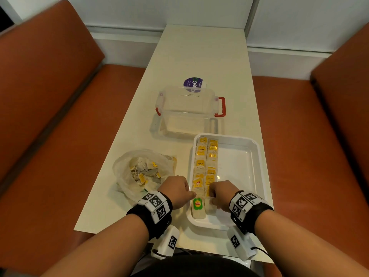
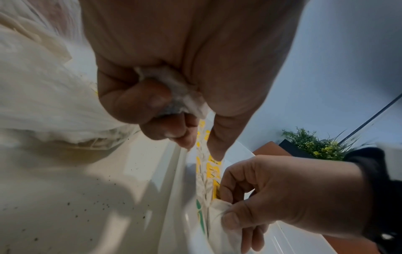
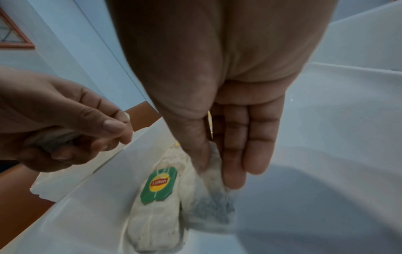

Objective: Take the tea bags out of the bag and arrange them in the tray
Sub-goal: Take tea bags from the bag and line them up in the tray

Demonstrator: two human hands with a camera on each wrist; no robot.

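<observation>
A white tray (image 1: pixel 257 148) on the table holds two columns of tea bags (image 1: pixel 205 162) along its left side. The nearest one in the left column has a green Lipton tag (image 3: pixel 158 185). My right hand (image 3: pixel 214 173) is low in the tray's near end and pinches a tea bag (image 3: pixel 208 208) between thumb and fingers, right beside the green-tagged one. My left hand (image 1: pixel 189 193) hovers at the tray's left rim, fingers curled round a wad of tea bags (image 2: pixel 174 92) in the palm. A clear plastic bag (image 1: pixel 139 172) with several tea bags lies left of the tray.
A clear plastic box with red handles (image 1: pixel 189 112) stands behind the tray, with a purple sticker (image 1: pixel 193 84) beyond it. The tray's right half (image 1: pixel 237 162) is bare. Orange benches (image 1: pixel 50 116) flank the narrow cream table (image 1: pixel 199 52).
</observation>
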